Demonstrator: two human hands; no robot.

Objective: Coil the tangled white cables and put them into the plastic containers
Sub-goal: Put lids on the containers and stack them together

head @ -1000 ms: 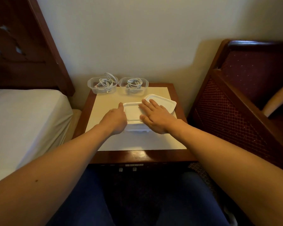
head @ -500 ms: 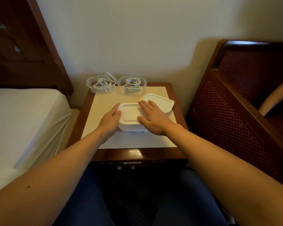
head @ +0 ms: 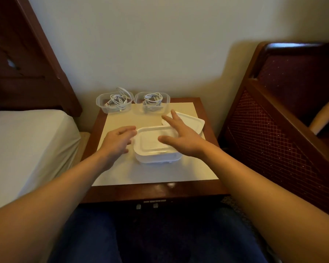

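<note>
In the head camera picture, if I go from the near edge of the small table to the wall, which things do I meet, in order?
Lidded white container, with the left hand and right hand at its sides → loose white lid → the two clear containers of coiled cables, left one and right one, side by side at the wall.

text: none legible | labels: none legible | brands: none legible | numbers: none legible | signs: none legible
</note>
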